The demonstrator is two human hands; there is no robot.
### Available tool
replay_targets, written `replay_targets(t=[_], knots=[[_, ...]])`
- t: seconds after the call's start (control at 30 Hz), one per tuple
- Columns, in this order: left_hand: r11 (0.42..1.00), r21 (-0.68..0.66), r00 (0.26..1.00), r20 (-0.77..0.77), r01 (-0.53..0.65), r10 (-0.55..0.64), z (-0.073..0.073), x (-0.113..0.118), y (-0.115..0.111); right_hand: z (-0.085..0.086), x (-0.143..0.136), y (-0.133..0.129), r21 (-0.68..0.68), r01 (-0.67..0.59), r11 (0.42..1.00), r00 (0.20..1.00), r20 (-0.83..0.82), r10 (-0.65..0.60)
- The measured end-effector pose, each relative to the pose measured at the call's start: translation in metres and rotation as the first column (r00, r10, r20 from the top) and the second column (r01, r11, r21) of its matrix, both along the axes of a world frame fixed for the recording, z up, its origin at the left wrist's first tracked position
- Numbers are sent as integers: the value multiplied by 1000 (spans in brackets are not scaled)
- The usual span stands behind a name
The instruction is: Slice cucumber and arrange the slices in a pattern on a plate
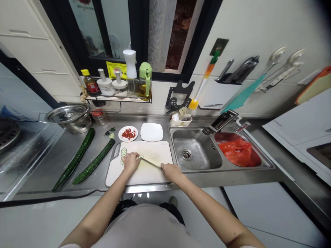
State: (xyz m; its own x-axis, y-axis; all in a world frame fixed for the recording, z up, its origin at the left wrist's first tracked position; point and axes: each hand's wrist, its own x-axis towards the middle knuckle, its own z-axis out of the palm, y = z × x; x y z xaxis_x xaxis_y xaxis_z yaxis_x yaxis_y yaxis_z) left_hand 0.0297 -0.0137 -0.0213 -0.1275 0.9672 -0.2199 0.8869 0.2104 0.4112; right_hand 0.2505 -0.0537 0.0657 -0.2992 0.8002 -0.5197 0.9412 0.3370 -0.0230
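On the white cutting board (pixel 151 177), my left hand (pixel 131 162) is palm down, its fingers curled over cucumber mostly hidden beneath them. A pale round cucumber slice (pixel 141 156) shows beside its thumb side. By its outer fingers, several overlapping cucumber slices (pixel 123 151) form a short row. My right hand (pixel 172 171) is wrapped round the handle of a kitchen knife (pixel 152 162), whose blade slants left across the board to the slice near my left hand. Two whole cucumbers, a smooth one (pixel 74 158) and a bumpy one (pixel 94 162), lie left of the board.
Behind the board are a plate of red pieces (pixel 128 133) and a white square plate (pixel 151 132). Green trimmings (pixel 110 131) lie nearby. A lidded steel pot (pixel 74 119) stands back left. On the right, a double sink (pixel 198 150) holds a red plastic bag (pixel 236 152). Bottles (pixel 131 72) line a shelf.
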Motion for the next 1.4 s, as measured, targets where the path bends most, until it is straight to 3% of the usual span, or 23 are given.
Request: replay_targets(t=[0.2,0.43,0.6,0.7,0.8,1.17,1.4], knots=[[1000,-1,999,-33,9,-9,1,1,0,5,12,-2,-43,27,999,1000,1,-27],[1000,0,999,-45,24,-24,4,3,0,-6,32,-11,-38,57,998,998,-27,-58],[1000,0,999,-50,17,-17,4,5,-1,-28,42,-30,-62,251,966,939,-226,-259],[1000,16,998,-61,19,-18,3,7,-2,-43,36,-40,-76,392,917,857,-333,-393],[999,33,997,-68,32,-30,3,9,-2,-53,26,-43,-83,455,887,812,-370,-451],[995,77,996,61,-63,58,13,15,-9,-66,13,-30,-72,426,902,827,-372,-421],[981,7,948,259,-196,187,14,-12,-34,-75,13,-27,-44,441,896,796,-441,-414]])
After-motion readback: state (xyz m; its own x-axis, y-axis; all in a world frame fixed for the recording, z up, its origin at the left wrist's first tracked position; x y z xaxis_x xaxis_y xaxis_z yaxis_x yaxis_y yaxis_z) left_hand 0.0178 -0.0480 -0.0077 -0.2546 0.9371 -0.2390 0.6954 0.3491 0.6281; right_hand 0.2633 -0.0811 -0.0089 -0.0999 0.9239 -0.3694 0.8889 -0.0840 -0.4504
